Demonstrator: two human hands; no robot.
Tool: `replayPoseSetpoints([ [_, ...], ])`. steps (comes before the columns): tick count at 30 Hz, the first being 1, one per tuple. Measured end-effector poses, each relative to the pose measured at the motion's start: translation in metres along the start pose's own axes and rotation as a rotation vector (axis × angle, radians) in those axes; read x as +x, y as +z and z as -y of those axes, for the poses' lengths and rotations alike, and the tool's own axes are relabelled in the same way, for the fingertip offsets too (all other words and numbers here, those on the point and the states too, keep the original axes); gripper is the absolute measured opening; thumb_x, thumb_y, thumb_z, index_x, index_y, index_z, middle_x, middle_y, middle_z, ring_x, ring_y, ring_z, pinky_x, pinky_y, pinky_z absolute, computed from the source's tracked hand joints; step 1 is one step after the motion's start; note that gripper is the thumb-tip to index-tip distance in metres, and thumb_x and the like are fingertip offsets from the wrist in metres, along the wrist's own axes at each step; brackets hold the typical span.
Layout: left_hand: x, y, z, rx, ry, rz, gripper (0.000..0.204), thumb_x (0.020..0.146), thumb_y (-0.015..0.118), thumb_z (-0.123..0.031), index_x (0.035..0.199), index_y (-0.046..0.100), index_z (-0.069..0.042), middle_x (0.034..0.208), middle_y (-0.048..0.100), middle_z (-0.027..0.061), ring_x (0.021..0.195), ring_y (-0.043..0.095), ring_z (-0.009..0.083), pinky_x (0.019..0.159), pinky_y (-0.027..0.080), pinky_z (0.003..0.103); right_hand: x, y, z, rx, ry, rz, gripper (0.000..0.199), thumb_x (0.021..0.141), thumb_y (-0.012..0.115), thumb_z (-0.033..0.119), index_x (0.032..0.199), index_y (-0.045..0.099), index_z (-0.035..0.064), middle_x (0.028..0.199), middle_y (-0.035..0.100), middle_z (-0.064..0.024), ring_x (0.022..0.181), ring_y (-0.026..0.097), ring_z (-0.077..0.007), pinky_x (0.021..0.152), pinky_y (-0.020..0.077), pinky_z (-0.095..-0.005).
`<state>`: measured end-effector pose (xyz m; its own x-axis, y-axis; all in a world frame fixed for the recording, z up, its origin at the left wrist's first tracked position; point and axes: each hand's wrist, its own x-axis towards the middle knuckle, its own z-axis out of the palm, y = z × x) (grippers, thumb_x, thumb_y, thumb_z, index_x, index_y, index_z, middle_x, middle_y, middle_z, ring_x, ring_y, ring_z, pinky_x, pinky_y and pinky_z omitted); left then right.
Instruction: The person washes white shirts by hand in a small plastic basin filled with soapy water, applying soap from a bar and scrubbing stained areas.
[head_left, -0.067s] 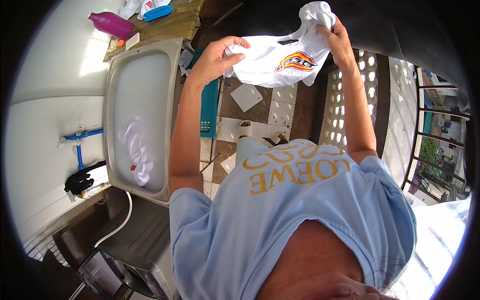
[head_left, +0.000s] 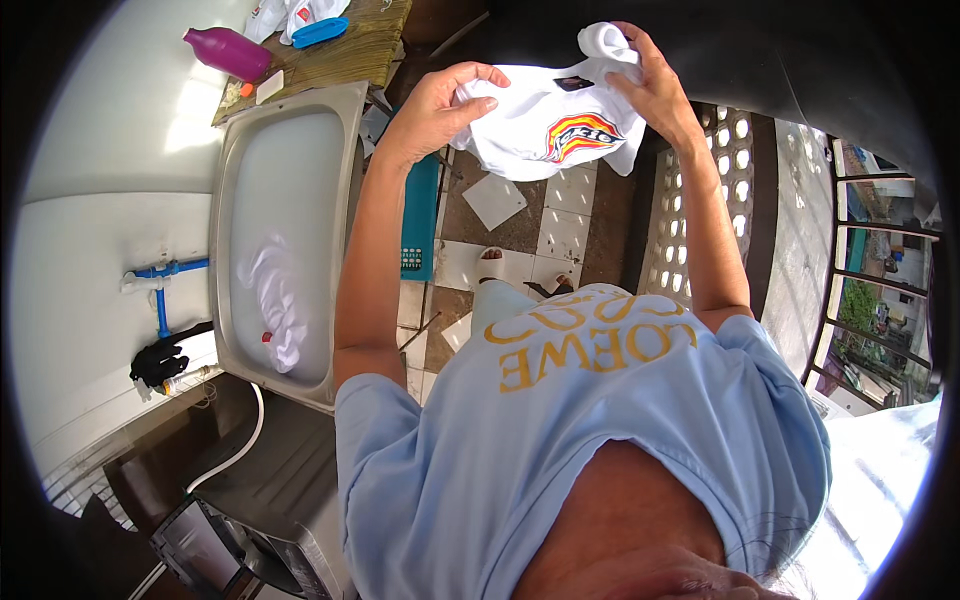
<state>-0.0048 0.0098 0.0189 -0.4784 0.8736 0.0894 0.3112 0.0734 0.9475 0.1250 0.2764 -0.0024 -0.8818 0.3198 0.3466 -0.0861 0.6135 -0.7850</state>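
Observation:
A white T-shirt [head_left: 515, 125] with a colourful arched print on it hangs between my two hands, in front of me and above the floor. My left hand [head_left: 440, 108] pinches its left edge between thumb and fingers. At the other side my right hand [head_left: 652, 92] grips the cloth, and a bunched white part sticks up past those fingers. A small dark patch, like a neck label, shows near the shirt's upper edge. On my left, another white cloth [head_left: 280, 315] with a small red patch lies in the cloudy water of a metal sink [head_left: 352, 150].
Beyond the sink a wooden surface [head_left: 370, 45] bears a purple bottle [head_left: 228, 52], a blue object [head_left: 320, 32] and white bags. A teal crate [head_left: 418, 220] stands on the tiled floor beside the sink. Blue pipes [head_left: 170, 270] run along the left wall. Barred windows [head_left: 880, 270] are at right.
My right hand has shifted a little left, toward my left hand. The bunched top of the T-shirt has dropped slightly and curled, and the print has tilted. My left hand has barely moved.

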Motion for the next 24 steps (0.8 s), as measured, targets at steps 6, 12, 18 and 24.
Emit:
replayPoseSetpoints([
  [6,0.044,0.017,-0.059,0.12,0.1,0.017,0.022,0.088,0.062,-0.011,0.108,0.063,-0.004,0.1,0.063,0.0012,0.089,0.056,0.008,0.082,0.045,0.024,-0.024,0.036,0.066,-0.03,-0.189,0.081,0.052,0.077,0.074,0.044,0.111,0.059,0.0067,0.106,0.059,-0.0117,0.101,0.058,-0.027,0.091,0.0426,-0.0423],
  [12,0.049,0.005,-0.05,-0.041,0.024,-0.012,0.024,0.086,0.066,-0.012,0.107,0.063,-0.003,0.101,0.062,0.0018,0.095,0.056,0.0101,0.084,0.044,0.024,-0.004,0.057,0.062,0.701,0.069,0.376,0.027,0.094,0.059,0.032,0.093,0.065,0.0056,0.083,0.064,0.0002,0.076,0.055,-0.0053,0.072,0.0445,-0.0227],
  [18,0.008,-0.001,-0.031,-0.441,0.093,-0.557,0.033,0.094,0.058,-0.03,0.112,0.058,-0.003,0.093,0.061,0.0046,0.086,0.057,0.0119,0.078,0.045,0.027,-0.01,0.063,0.082,1.247,0.381,0.511,0.035,0.096,0.052,0.033,0.123,0.05,0.0101,0.109,0.06,-0.0018,0.1,0.059,-0.0114,0.088,0.0482,-0.031],
  [24,-0.071,0.028,0.02,-0.501,-0.008,-0.593,0.045,0.096,0.048,-0.04,0.108,0.059,0.001,0.093,0.061,0.0057,0.086,0.057,0.0127,0.075,0.043,0.025,-0.003,0.09,0.094,1.477,0.293,0.704,0.063,0.093,0.05,0.046,0.143,0.027,0.0158,0.147,0.036,-0.013,0.123,0.049,-0.0261,0.099,0.0442,-0.0417],
])
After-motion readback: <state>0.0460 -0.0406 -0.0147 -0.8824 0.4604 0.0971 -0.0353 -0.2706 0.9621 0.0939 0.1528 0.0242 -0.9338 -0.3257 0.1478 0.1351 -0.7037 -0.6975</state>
